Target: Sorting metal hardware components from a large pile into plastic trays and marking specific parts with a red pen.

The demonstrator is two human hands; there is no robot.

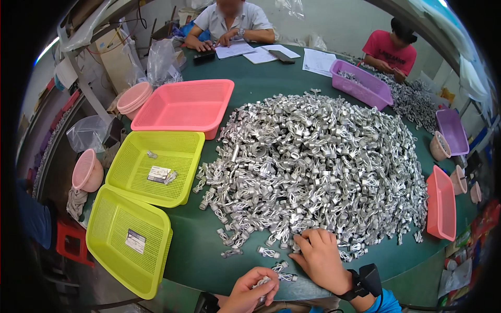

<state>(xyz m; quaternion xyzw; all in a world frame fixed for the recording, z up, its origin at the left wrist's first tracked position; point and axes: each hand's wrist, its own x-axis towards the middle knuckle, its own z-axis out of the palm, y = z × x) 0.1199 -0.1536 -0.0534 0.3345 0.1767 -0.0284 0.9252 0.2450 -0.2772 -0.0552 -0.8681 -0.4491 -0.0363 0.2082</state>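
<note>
A large heap of small silver metal parts (pixel 323 161), each with a ribbed collar and looped prongs, covers the middle of the green table (pixel 209 229). My left hand (pixel 253 289) is closed around one or more of these metal parts (pixel 262 282) at the near edge; the fingers partly hide them. At the heap's near side rests my right hand (pixel 321 261), its thumb and index finger apart and its fingertips curved down against the parts. A few loose metal parts (pixel 282 266) lie between my two hands.
Two yellow-green baskets (pixel 156 221) and a pink basket (pixel 219 112) stand left. A red-pink basket (pixel 443 208) is at the right. Beyond the heap are a purple basket (pixel 383 96), papers (pixel 318 61) and two seated people. A red stool (pixel 70 241) stands lower left.
</note>
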